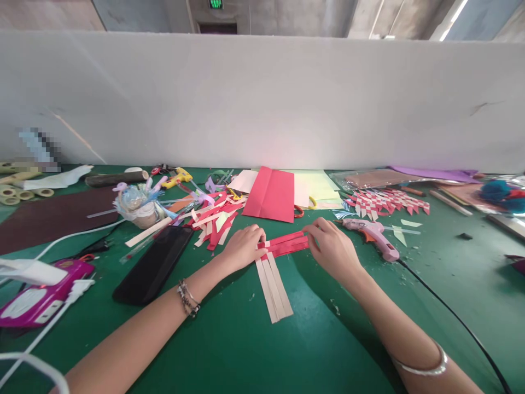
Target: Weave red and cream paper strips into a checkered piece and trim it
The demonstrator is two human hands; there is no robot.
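Left hand pinches the crossing end of the flat red paper strips and pale beige paper strips, likely so the overlap doesn't slip; right hand grips the red strips' far end, seemingly keeping them straight. Work sits mid-counter, the beige ends pointing toward the near edge of the green counter; pink glue gun lies just beyond the right hand, probably for easy reach.

Evenly bright, overhead daylight-like glow, soft arm shadows, stretched wide-angle edges
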